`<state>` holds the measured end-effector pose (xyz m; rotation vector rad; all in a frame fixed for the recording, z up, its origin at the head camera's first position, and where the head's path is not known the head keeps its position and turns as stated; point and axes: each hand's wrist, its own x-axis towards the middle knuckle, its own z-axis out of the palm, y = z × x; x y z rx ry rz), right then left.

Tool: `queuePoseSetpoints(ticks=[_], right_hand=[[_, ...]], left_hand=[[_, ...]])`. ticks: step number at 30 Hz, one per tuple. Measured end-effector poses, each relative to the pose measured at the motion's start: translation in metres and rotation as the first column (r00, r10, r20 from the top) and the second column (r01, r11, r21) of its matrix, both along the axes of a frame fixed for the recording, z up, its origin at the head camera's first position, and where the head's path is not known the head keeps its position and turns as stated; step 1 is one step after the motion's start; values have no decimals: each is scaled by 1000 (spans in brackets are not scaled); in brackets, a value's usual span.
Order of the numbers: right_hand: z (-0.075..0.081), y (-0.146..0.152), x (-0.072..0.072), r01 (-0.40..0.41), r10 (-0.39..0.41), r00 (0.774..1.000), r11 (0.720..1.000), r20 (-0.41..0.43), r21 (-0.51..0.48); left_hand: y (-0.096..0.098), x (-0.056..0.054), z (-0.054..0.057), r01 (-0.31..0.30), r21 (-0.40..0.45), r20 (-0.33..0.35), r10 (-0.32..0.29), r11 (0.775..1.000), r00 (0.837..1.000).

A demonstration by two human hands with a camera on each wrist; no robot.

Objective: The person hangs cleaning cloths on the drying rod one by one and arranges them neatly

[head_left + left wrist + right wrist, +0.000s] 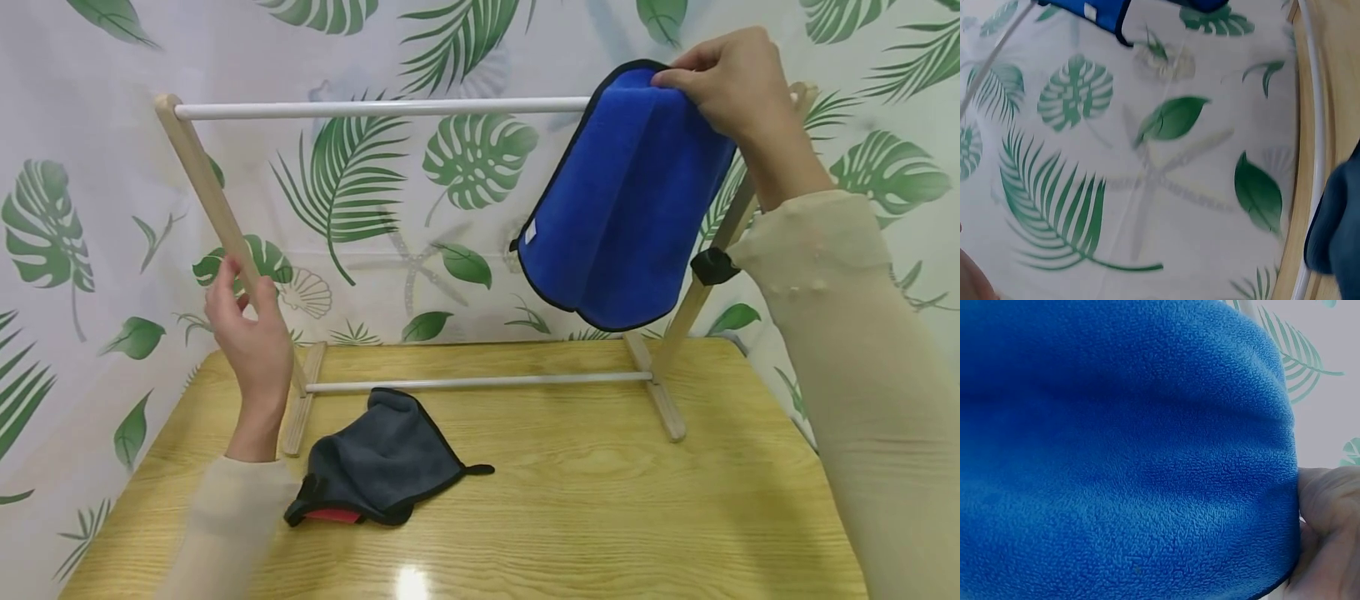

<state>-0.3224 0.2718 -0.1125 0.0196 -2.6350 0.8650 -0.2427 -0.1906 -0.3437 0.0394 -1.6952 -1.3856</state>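
Observation:
My right hand pinches the top edge of a blue plush cloth with black edging and a white tag. It hangs in front of the right part of the white top rod; whether any of it lies over the rod is hidden. In the right wrist view the blue cloth fills most of the picture. Beside the wooden left post is my left hand, fingers loosely bent and nothing held. A crumpled dark grey cloth with black edging, a loop and a red patch lies on the table.
The wooden rack stands on a wood-grain table, with a lower white rod between its feet. A black piece is on the right post, near my sleeve. Leaf-patterned fabric hangs close behind.

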Motion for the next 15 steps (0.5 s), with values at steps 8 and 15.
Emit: queuePoseSetpoints(ticks=[8,15], right_hand=[[0,1,-1,-10,10,1000,999,-12,-31],[0,1,0,-14,13,1000,999,-17,-34]], left_hand=[[53,10,-7,264,-34,69,-261,964,963],[98,7,-15,430,3,104,-428,903,898]])
